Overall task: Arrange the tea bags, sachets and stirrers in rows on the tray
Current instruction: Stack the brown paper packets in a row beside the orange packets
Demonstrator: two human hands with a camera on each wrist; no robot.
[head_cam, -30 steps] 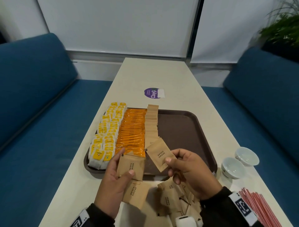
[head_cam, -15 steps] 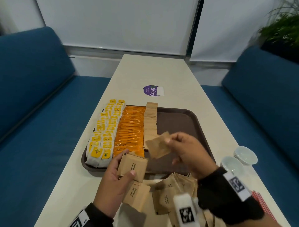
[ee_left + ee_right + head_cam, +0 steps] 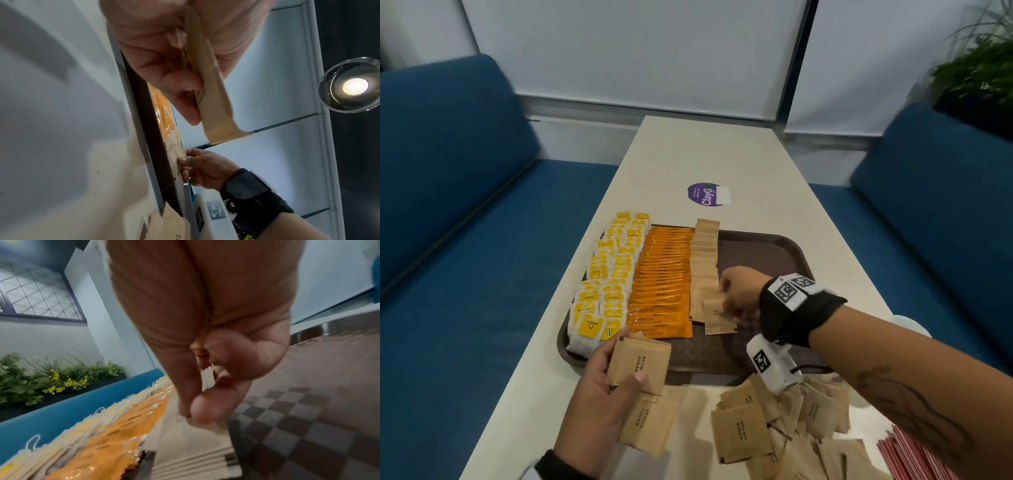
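Observation:
A brown tray holds a row of yellow tea bags, a row of orange coffee sachets and a row of brown sugar sachets. My right hand pinches one brown sugar sachet down at the near end of that sugar row; the left wrist view shows the same pinch. Over the tray's front edge my left hand grips a brown sugar sachet between thumb and fingers, with another sachet under the palm. Loose sugar sachets lie heaped on the table.
Red stirrers lie at the table's near right corner. A white bowl peeks out behind my right forearm. A purple sticker sits beyond the tray. Blue sofas flank the narrow table. The tray's right half is bare.
My right hand carried its sugar sachet forward from the tray's front edge and lowered it onto the near end of the sugar row. The left hand kept its sachets and stayed put.

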